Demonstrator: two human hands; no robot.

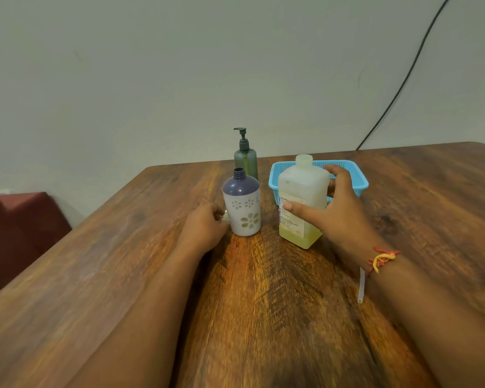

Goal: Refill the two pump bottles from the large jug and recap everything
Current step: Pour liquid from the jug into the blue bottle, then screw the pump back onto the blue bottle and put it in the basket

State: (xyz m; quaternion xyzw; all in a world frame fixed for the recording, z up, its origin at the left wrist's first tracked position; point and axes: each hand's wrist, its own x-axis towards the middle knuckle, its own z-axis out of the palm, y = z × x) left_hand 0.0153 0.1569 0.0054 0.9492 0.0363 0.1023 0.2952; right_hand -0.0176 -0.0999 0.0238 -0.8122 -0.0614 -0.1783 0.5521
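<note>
Standing upright on the worktop point(263, 303) in the head view, the large jug point(303, 203) is seen uncapped, with only a shallow layer of yellowish liquid at its bottom. It is clasped by the right hand point(339, 208): the thumb is laid across the front label and the fingers are wrapped round the far side, a hold judged suited to lifting and tipping. Just to its left, the floral bottle point(241, 208) is set with its threaded neck bared, presumably so that it can be filled. The left hand point(205, 225) is rested on the worktop against that bottle's lower side, fingers curled, probably to steady it; something small and pale shows at the fingertips, but whether it is held cannot be told. Behind, the green pump bottle point(245, 161) is kept upright with its pump on. A blue basket point(359, 183) is placed behind the jug, and a clear tube point(361, 287) is left lying beside the right wrist.
</note>
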